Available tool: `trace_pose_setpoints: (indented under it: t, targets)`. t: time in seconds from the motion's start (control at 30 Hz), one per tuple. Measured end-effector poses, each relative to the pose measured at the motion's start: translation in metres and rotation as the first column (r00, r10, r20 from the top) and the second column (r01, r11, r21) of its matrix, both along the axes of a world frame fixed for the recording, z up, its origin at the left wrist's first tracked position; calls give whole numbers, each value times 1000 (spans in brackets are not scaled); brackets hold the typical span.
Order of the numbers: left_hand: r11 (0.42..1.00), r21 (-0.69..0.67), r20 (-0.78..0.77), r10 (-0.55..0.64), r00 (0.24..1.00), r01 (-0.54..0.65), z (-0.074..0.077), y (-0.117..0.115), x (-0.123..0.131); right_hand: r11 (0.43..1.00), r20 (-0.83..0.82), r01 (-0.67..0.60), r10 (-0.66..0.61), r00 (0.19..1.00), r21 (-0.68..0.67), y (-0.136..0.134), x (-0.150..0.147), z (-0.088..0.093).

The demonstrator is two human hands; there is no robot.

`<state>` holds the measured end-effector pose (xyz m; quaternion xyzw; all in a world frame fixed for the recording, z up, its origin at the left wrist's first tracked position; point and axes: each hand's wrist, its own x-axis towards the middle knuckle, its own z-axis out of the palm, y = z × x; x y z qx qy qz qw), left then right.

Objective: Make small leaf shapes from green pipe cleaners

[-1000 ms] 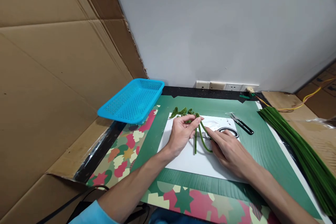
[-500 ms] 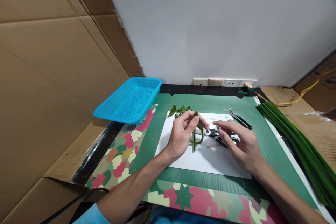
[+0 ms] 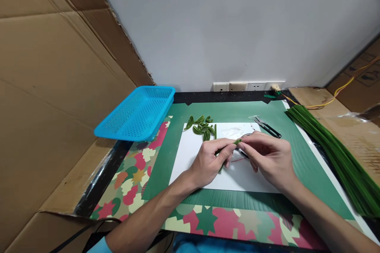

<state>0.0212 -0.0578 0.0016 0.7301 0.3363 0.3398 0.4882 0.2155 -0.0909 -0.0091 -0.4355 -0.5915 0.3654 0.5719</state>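
Observation:
A green pipe cleaner point(image 3: 237, 142) is pinched between the thumb and fingers of my left hand point(image 3: 211, 160), with its tip pointing right. At that tip, the fingertips of my right hand point(image 3: 268, 156) close on the pipe cleaner. Most of the strand is hidden by my fingers; a bit hangs below my left hand. Under the hands lies a white sheet point(image 3: 190, 166). Black-handled scissors point(image 3: 243, 153) lie on it, mostly covered by my hands. Several bent green pipe-cleaner pieces point(image 3: 206, 135) are grouped at the sheet's far left corner.
A blue perforated basket point(image 3: 102, 132) stands at the left, by cardboard. Small black-handled snips point(image 3: 268, 128) lie on the green mat point(image 3: 308, 166) beyond my right hand. A long bundle of green pipe cleaners point(image 3: 329, 154) runs along the right. Wall sockets point(image 3: 257, 86) with a yellow cable are behind.
My right hand has moved left and now meets the left at the pipe cleaner. The looped strand has been turned sideways and is mostly covered. The camera view has shifted slightly.

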Motion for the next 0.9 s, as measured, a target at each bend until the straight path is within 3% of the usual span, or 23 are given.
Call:
trace_pose_setpoints:
  t: [0.33, 0.5, 0.9]
  targets:
    - [986, -151, -4, -69, 998, 68, 0, -1, 0, 999, -4, -45, 45, 999, -2, 3, 4, 6]
    - [990, -115, -10, -84, 996, 82, 1, 1, 0, 997, 82, -49, 45, 996, 54, 3, 5, 6]
    - [988, -132, 11, -85, 996, 86, 1, 1, -1, 994, 78, -93, 88, 993, 66, 4, 6, 5]
